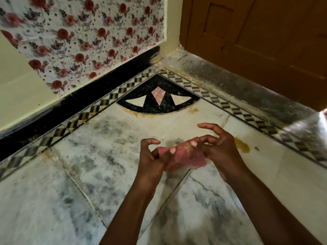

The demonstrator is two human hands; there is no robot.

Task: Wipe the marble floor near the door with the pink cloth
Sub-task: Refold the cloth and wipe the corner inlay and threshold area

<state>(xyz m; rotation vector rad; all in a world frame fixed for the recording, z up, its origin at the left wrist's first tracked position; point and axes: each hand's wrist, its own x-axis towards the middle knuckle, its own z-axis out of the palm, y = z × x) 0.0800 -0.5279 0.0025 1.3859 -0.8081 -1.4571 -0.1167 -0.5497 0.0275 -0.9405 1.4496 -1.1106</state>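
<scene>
Pink cloth (184,156): pinched between left hand (150,156) and right hand (219,149), above marble floor (109,138). Step: refolding, likely. Next: press down on yellow stain (241,145), 3 o'clock of cloth.

Premises: interior of a home, at a room corner beside an entrance. The floor (99,156) is white marble with grey veining, laid in large slabs and visibly stained. A checkered inlay border (221,103) runs along both walls, meeting at a black corner inlay (157,98) with a pink diamond. A black skirting band (74,106) lines the left wall, which carries floral wallpaper (88,38) of red roses above cream paint. A brown panelled wooden door (256,36) stands on the right behind a grey stone threshold (238,89). Yellow-brown spill marks (241,146) lie near the border.
</scene>
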